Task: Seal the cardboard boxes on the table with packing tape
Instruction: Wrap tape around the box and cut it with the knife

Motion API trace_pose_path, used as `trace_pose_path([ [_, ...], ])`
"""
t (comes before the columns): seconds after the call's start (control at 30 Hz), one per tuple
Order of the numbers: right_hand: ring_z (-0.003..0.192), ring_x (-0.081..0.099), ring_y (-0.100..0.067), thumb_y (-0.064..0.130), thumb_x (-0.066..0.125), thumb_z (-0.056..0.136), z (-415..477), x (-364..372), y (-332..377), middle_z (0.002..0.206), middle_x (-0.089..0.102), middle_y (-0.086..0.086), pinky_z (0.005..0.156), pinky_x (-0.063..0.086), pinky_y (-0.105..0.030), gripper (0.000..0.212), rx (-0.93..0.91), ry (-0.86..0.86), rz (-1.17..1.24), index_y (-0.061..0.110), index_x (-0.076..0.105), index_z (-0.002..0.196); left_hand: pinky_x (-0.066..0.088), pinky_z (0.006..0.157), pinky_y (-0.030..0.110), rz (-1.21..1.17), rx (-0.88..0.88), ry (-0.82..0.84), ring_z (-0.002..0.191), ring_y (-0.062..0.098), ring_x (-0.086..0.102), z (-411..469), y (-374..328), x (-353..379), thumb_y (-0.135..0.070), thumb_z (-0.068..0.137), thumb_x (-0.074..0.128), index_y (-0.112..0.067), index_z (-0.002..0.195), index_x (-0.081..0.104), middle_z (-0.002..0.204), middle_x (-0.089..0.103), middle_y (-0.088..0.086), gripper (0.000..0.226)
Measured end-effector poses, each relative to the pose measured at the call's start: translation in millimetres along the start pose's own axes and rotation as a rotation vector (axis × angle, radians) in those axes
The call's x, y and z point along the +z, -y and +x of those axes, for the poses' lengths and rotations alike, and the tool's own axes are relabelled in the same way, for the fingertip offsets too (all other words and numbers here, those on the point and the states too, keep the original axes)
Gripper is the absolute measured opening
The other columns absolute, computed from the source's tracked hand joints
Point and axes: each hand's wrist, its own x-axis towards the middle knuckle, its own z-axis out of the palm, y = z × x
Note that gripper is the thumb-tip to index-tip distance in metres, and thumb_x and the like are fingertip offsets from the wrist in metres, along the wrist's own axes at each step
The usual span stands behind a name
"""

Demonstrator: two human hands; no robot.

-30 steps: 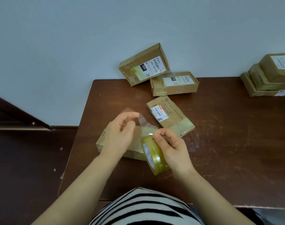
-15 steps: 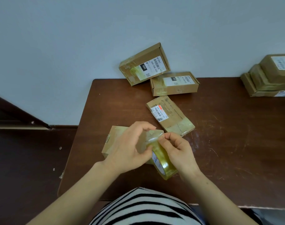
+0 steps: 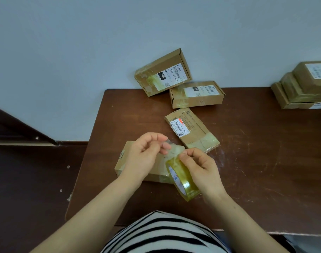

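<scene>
Right hand (image 3: 201, 166) grips roll (image 3: 182, 180), left hand (image 3: 143, 154) pinches its tape (image 3: 173, 149) above closed box (image 3: 158, 170).

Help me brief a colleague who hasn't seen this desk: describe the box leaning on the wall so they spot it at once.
Find the brown table and follow its far edge along the pale wall. Near the left end, the leaning box is propped against that wall, white label facing out. The neighbouring box lies flat; only this one is tilted.
</scene>
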Motion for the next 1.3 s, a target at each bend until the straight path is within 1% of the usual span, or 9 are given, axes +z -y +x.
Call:
trace_pose_path([
  [0.1, 0.059, 0.051, -0.009, 0.023, 0.061, 0.092, -0.3, -0.3, 2.1, 0.061, 0.058, 0.003, 0.055, 0.044, -0.018, 0.018, -0.02, -0.01, 0.005, 0.023, 0.065, 0.074, 0.045, 0.069, 0.008, 0.1, 0.089, 0.071, 0.074, -0.002, 0.063, -0.8, 1.8, -2.6, 0.021, 0.081, 0.049, -0.014, 0.101, 0.064, 0.084, 0.071, 0.001, 0.043],
  [0.23, 0.057, 0.051, -0.008, 0.022, 0.061, 0.092, -0.8, 0.3, 5.5, 0.06, 0.058, 0.004, 0.053, 0.043, -0.018, 0.021, -0.041, -0.015, 0.016, 0.025, 0.065, 0.072, 0.042, 0.075, 0.005, 0.218, 0.191, 0.002, 0.083, -0.006, 0.063, -0.1, 7.4, -2.9, 0.001, 0.082, 0.069, -0.02, 0.101, 0.068, 0.089, 0.071, -0.012, 0.028],
  [0.4, 0.059, 0.051, -0.013, 0.021, 0.061, 0.092, -0.5, 0.9, 10.5, 0.062, 0.058, -0.002, 0.056, 0.044, -0.024, 0.023, -0.033, -0.025, 0.05, 0.025, 0.064, 0.07, 0.039, 0.083, 0.005, 0.43, 0.376, -0.076, 0.097, 0.001, 0.058, -1.1, 15.2, -2.0, -0.013, 0.087, 0.067, -0.022, 0.111, 0.069, 0.103, 0.061, -0.012, 0.026],
  [0.53, 0.062, 0.052, -0.016, 0.021, 0.061, 0.092, -0.8, 1.1, 11.7, 0.066, 0.059, -0.006, 0.059, 0.045, -0.028, 0.021, -0.029, -0.034, 0.052, 0.021, 0.064, 0.072, 0.036, 0.082, 0.009, 0.484, 0.37, -0.085, 0.098, 0.004, 0.05, 0.9, 16.7, -1.9, -0.017, 0.087, 0.066, -0.026, 0.108, 0.07, 0.101, 0.054, -0.014, 0.023],
  [0.77, 0.057, 0.058, -0.009, 0.026, 0.065, 0.089, -0.6, 2.2, 11.2, 0.062, 0.064, 0.002, 0.052, 0.048, -0.019, 0.019, 0.001, -0.018, 0.064, 0.028, 0.066, 0.07, 0.042, 0.059, 0.007, 0.108, 0.143, -0.085, 0.062, -0.009, 0.058, -1.2, 7.5, 4.4, -0.011, 0.081, 0.072, -0.024, 0.088, 0.073, 0.071, 0.07, -0.014, 0.015],
  [0.9, 0.06, 0.062, -0.014, 0.047, 0.073, 0.071, -1.3, 2.6, 10.6, 0.066, 0.068, -0.003, 0.054, 0.05, -0.024, 0.02, 0.007, 0.002, 0.093, 0.028, 0.066, 0.071, 0.041, 0.053, 0.005, -0.108, -0.033, 0.04, 0.062, -0.007, 0.06, -2.6, 0.3, 6.9, -0.004, 0.084, 0.067, -0.012, 0.093, 0.075, 0.071, 0.072, -0.01, 0.014],
  [1.03, 0.061, 0.058, -0.018, 0.053, 0.073, 0.065, 0.5, 3.0, 6.8, 0.069, 0.065, -0.016, 0.057, 0.048, -0.029, 0.03, -0.01, -0.02, 0.082, 0.026, 0.065, 0.073, 0.037, 0.048, 0.015, -0.232, -0.229, 0.111, 0.068, 0.001, 0.056, -0.7, -1.9, 5.6, -0.005, 0.086, 0.065, -0.012, 0.093, 0.076, 0.079, 0.072, 0.002, 0.016],
  [1.13, 0.056, 0.055, -0.013, 0.051, 0.073, 0.065, 2.2, 1.9, 5.3, 0.063, 0.063, -0.006, 0.052, 0.045, -0.023, 0.028, -0.031, -0.03, 0.045, 0.026, 0.065, 0.073, 0.034, 0.046, 0.017, -0.258, -0.302, 0.128, 0.074, 0.007, 0.055, 1.0, -2.9, 4.6, -0.007, 0.082, 0.068, -0.011, 0.092, 0.076, 0.09, 0.071, 0.01, 0.014],
  [1.3, 0.055, 0.052, -0.012, 0.05, 0.074, 0.063, 2.8, -0.1, 5.4, 0.06, 0.058, -0.002, 0.05, 0.044, -0.021, 0.024, -0.011, -0.011, 0.049, 0.03, 0.063, 0.07, 0.032, 0.039, 0.014, -0.321, -0.345, 0.097, 0.059, 0.001, 0.058, 1.7, -3.7, 2.5, -0.014, 0.061, 0.078, -0.012, 0.078, 0.077, 0.07, 0.07, 0.002, 0.017],
])
